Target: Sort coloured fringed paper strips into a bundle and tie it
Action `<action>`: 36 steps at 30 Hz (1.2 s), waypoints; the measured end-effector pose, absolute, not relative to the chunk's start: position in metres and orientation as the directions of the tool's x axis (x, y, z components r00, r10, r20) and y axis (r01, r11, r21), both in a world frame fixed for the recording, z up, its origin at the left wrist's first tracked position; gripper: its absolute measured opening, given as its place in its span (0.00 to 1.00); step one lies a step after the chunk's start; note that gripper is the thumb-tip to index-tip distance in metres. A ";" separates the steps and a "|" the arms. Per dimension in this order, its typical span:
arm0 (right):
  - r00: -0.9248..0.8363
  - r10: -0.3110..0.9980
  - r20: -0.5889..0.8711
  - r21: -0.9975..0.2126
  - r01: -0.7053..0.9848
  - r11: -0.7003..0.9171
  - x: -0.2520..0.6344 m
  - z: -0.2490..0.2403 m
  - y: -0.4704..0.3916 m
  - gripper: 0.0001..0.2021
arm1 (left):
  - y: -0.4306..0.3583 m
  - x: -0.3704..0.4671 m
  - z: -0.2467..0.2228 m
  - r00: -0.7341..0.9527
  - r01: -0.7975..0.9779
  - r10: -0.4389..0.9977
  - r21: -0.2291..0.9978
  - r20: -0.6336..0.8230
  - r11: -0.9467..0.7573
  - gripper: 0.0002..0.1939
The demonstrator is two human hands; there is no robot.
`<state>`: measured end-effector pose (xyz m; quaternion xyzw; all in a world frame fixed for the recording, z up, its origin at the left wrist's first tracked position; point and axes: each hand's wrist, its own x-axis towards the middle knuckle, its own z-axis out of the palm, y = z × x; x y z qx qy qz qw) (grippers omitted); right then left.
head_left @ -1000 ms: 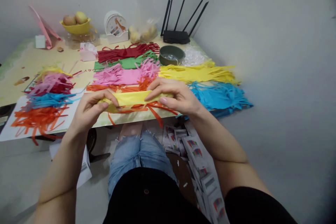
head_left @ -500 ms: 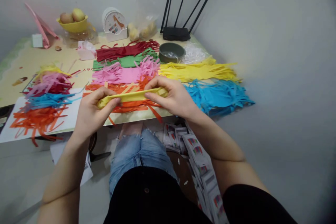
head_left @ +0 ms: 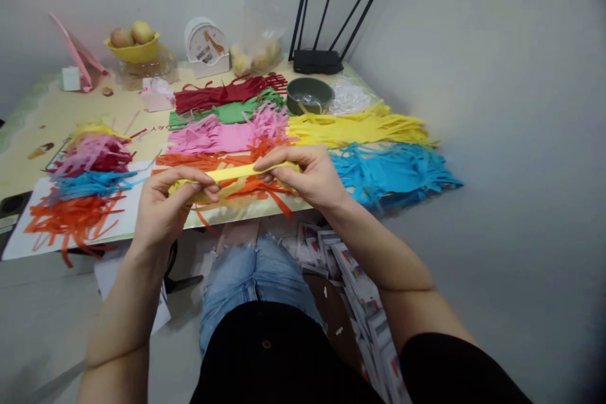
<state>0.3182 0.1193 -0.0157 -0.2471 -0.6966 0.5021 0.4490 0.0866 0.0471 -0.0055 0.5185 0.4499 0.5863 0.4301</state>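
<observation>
A narrow rolled yellow strip [head_left: 234, 172] is stretched level between my two hands, above the orange fringed paper [head_left: 189, 160] near the table's front edge. My left hand [head_left: 173, 199] pinches its left end, with the fingertips over the strip. My right hand [head_left: 303, 173] grips the right end between thumb and fingers. Behind the strip lie pink fringed paper [head_left: 234, 137], green fringed paper [head_left: 231, 112] and dark red fringed paper [head_left: 213, 96]. Yellow fringed paper [head_left: 355, 130] and blue fringed paper [head_left: 398, 170] are to the right.
At the left, tassels [head_left: 78, 214] in several colours lie partly on a white sheet [head_left: 130, 202]. A green round tin [head_left: 310, 95], a black router [head_left: 318, 61] and a yellow bowl [head_left: 135, 52] with fruit stand further back. Printed packets [head_left: 353, 271] are below the table's edge.
The fingers of my left hand have shifted from a thumb-on-top hold to lying over the strip. My right thumb has also moved, and the strip looks thinner.
</observation>
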 end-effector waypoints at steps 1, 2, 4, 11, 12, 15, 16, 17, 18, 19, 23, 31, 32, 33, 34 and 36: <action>-0.479 0.795 0.373 -0.924 -0.107 0.368 0.318 -0.016 0.120 0.11 | 0.046 0.086 -0.006 -0.085 0.004 0.966 0.970 0.243 -0.244 0.07; -0.483 0.793 0.370 -0.924 -0.100 0.370 0.318 -0.017 0.120 0.12 | 0.046 0.086 -0.006 -0.080 0.058 0.960 0.962 0.269 -0.265 0.08; -0.473 0.797 0.376 -0.916 -0.058 0.398 0.317 -0.016 0.120 0.14 | 0.043 0.086 -0.006 -0.075 0.204 0.943 0.931 0.324 -0.304 0.10; -0.465 0.786 0.408 -0.835 0.159 0.527 0.317 -0.008 0.113 0.13 | 0.039 0.091 -0.008 -0.090 0.627 0.856 0.697 0.509 -0.348 0.13; -0.469 0.785 0.404 -0.830 0.172 0.530 0.317 -0.008 0.112 0.12 | 0.039 0.091 -0.009 -0.079 0.628 0.847 0.686 0.526 -0.367 0.12; -0.474 0.778 0.412 -0.822 0.174 0.542 0.318 -0.007 0.112 0.09 | 0.040 0.089 -0.009 -0.058 0.554 0.857 0.731 0.512 -0.398 0.08; -0.477 0.775 0.414 -0.823 0.168 0.543 0.318 -0.007 0.113 0.09 | 0.041 0.088 -0.008 -0.044 0.523 0.875 0.757 0.483 -0.392 0.11; -0.481 0.774 0.412 -0.826 0.161 0.540 0.319 -0.007 0.113 0.10 | 0.041 0.087 -0.007 -0.026 0.495 0.893 0.782 0.450 -0.380 0.12; -0.490 0.772 0.405 -0.832 0.152 0.533 0.319 -0.007 0.114 0.10 | 0.042 0.085 -0.005 -0.007 0.469 0.910 0.805 0.415 -0.364 0.13; -0.501 0.770 0.395 -0.840 0.141 0.523 0.320 -0.006 0.115 0.11 | 0.042 0.084 -0.005 0.008 0.439 0.921 0.827 0.389 -0.353 0.12; -0.535 0.769 0.348 -0.879 0.098 0.466 0.322 -0.005 0.119 0.14 | 0.045 0.080 -0.006 -0.007 0.241 0.937 0.910 0.349 -0.337 0.09; -0.543 0.772 0.330 -0.900 0.065 0.430 0.319 -0.007 0.122 0.15 | 0.044 0.081 -0.008 -0.016 0.245 0.925 0.898 0.380 -0.365 0.07; -0.541 0.772 0.333 -0.896 0.072 0.438 0.319 -0.007 0.122 0.14 | 0.043 0.081 -0.007 -0.023 0.310 0.920 0.878 0.392 -0.366 0.08; -0.543 0.770 0.336 -0.891 0.083 0.447 0.318 -0.007 0.122 0.14 | 0.043 0.082 -0.006 -0.034 0.392 0.911 0.844 0.412 -0.367 0.10; -0.544 0.769 0.336 -0.885 0.096 0.455 0.317 -0.007 0.122 0.14 | 0.043 0.083 -0.005 -0.050 0.479 0.896 0.798 0.441 -0.366 0.11; -0.548 0.771 0.323 -0.877 0.133 0.461 0.316 -0.007 0.122 0.14 | 0.042 0.084 -0.005 -0.069 0.602 0.862 0.710 0.503 -0.366 0.11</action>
